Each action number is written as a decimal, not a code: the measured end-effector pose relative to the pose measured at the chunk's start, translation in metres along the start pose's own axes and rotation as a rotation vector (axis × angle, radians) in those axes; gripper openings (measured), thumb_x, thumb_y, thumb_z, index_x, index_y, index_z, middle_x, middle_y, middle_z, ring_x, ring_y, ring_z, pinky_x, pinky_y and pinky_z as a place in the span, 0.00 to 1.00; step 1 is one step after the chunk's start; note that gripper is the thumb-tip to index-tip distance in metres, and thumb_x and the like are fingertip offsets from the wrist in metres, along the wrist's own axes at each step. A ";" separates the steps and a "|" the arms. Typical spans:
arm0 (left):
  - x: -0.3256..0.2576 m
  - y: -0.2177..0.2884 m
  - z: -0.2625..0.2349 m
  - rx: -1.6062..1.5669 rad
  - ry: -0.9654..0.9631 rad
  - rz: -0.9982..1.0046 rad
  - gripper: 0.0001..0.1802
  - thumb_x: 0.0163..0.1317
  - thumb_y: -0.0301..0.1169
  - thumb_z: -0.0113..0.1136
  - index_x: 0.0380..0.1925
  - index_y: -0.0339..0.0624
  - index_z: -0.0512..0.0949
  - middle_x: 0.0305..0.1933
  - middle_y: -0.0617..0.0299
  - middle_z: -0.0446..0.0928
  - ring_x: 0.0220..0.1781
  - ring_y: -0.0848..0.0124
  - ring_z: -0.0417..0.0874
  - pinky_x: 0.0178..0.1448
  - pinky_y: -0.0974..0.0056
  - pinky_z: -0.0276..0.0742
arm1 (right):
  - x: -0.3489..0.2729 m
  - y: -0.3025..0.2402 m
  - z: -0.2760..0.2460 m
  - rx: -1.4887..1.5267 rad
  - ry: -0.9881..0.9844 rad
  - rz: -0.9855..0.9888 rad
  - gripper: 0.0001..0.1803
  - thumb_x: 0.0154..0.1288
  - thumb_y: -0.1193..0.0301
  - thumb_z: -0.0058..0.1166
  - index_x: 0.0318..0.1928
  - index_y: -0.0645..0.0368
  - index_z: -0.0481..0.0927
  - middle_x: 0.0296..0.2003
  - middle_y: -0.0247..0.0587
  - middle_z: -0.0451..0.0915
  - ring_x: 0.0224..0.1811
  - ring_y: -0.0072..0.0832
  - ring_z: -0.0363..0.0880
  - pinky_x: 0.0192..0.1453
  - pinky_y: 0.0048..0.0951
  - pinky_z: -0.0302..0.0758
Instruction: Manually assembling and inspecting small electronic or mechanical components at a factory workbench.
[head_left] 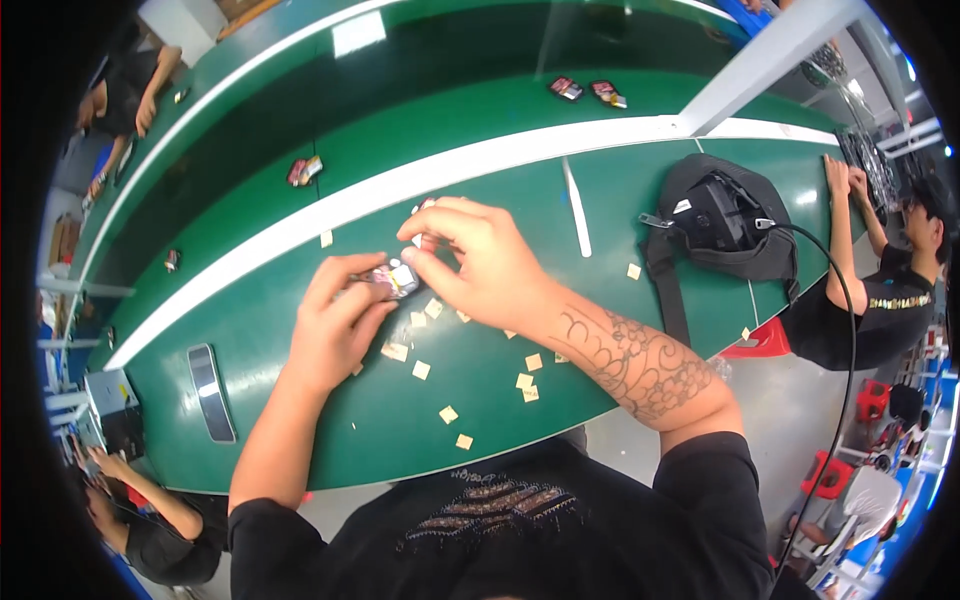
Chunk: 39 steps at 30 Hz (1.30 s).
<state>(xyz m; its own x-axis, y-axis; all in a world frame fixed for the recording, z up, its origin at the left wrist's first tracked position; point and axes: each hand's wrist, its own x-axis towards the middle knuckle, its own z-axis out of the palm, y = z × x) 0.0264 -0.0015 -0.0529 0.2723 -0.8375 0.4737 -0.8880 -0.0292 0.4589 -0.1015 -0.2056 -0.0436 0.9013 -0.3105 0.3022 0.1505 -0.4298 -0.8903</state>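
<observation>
Over the green table, my left hand (335, 318) is closed on a small dark device (402, 279) with a silver and white part on its upper side. My right hand (488, 262) is right beside it, thumb and forefinger pinched round a small red-and-white piece (428, 242) that the fingers largely hide. Its exact kind does not show. Around and below both hands lie several small cream paper squares (421, 369), some of them overlapping.
A white tweezers-like tool (577, 212) lies beyond my right forearm. A black bag (715, 220) with a cable stands to the right, a phone (211, 392) lies left. Small devices (305, 170) rest on the conveyor (430, 110) past the white rail (440, 158). Other people sit at both sides.
</observation>
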 end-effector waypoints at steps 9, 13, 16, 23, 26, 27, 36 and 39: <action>0.165 -0.063 0.051 0.005 -0.084 -0.040 0.14 0.64 0.23 0.70 0.49 0.41 0.82 0.48 0.50 0.85 0.54 0.53 0.86 0.60 0.52 0.82 | 0.002 0.000 -0.004 0.068 0.235 -0.283 0.07 0.73 0.76 0.64 0.48 0.65 0.83 0.40 0.42 0.84 0.35 0.29 0.84 0.43 0.30 0.82; 0.218 -0.081 0.098 0.078 -0.172 -0.009 0.22 0.63 0.31 0.73 0.57 0.44 0.80 0.51 0.51 0.84 0.58 0.50 0.85 0.65 0.49 0.79 | 0.006 0.004 -0.007 0.101 0.372 -0.278 0.07 0.75 0.77 0.61 0.49 0.63 0.81 0.39 0.43 0.83 0.34 0.30 0.84 0.42 0.31 0.82; 0.258 -0.058 0.129 0.075 -0.210 0.082 0.30 0.61 0.35 0.75 0.63 0.48 0.78 0.56 0.51 0.83 0.62 0.49 0.83 0.68 0.47 0.77 | 0.008 0.009 -0.012 0.095 0.439 -0.293 0.06 0.75 0.77 0.58 0.49 0.62 0.79 0.38 0.43 0.82 0.33 0.30 0.84 0.41 0.31 0.81; 0.348 -0.039 0.220 0.182 -0.197 0.352 0.34 0.66 0.31 0.71 0.73 0.45 0.75 0.68 0.50 0.82 0.71 0.48 0.80 0.74 0.47 0.77 | 0.011 0.003 -0.015 0.228 0.581 -0.312 0.04 0.77 0.75 0.57 0.44 0.60 0.75 0.31 0.41 0.78 0.25 0.33 0.79 0.33 0.34 0.76; 0.375 -0.027 0.230 0.081 -0.445 0.320 0.32 0.65 0.28 0.72 0.70 0.40 0.78 0.64 0.48 0.86 0.67 0.49 0.85 0.71 0.51 0.81 | 0.012 0.007 -0.017 0.364 0.599 -0.196 0.03 0.79 0.76 0.55 0.44 0.60 0.75 0.29 0.38 0.76 0.25 0.26 0.76 0.33 0.30 0.74; 0.376 -0.025 0.231 0.105 -0.345 0.406 0.26 0.63 0.25 0.73 0.63 0.40 0.84 0.56 0.49 0.89 0.60 0.50 0.88 0.66 0.53 0.84 | 0.013 0.009 -0.017 0.396 0.613 -0.189 0.02 0.80 0.76 0.54 0.45 0.61 0.75 0.29 0.37 0.75 0.26 0.24 0.75 0.33 0.29 0.73; 0.355 -0.002 0.207 0.287 -0.328 0.398 0.13 0.71 0.29 0.65 0.53 0.46 0.91 0.47 0.57 0.87 0.56 0.52 0.87 0.60 0.48 0.83 | 0.015 0.012 -0.013 0.381 0.574 -0.188 0.03 0.81 0.77 0.54 0.44 0.61 0.75 0.27 0.35 0.74 0.25 0.20 0.73 0.31 0.27 0.71; 0.325 0.007 0.166 0.240 -0.267 0.350 0.15 0.70 0.30 0.65 0.54 0.47 0.90 0.48 0.57 0.86 0.56 0.54 0.86 0.59 0.49 0.83 | 0.015 0.011 -0.013 0.474 0.596 -0.178 0.06 0.83 0.76 0.52 0.42 0.62 0.74 0.25 0.29 0.72 0.24 0.12 0.67 0.29 0.22 0.66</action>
<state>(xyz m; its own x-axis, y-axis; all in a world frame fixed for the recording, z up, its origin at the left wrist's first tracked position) 0.0475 -0.3645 -0.0204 -0.1336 -0.9292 0.3446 -0.9780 0.1798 0.1058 -0.0913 -0.2263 -0.0445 0.4976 -0.7315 0.4662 0.5507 -0.1489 -0.8213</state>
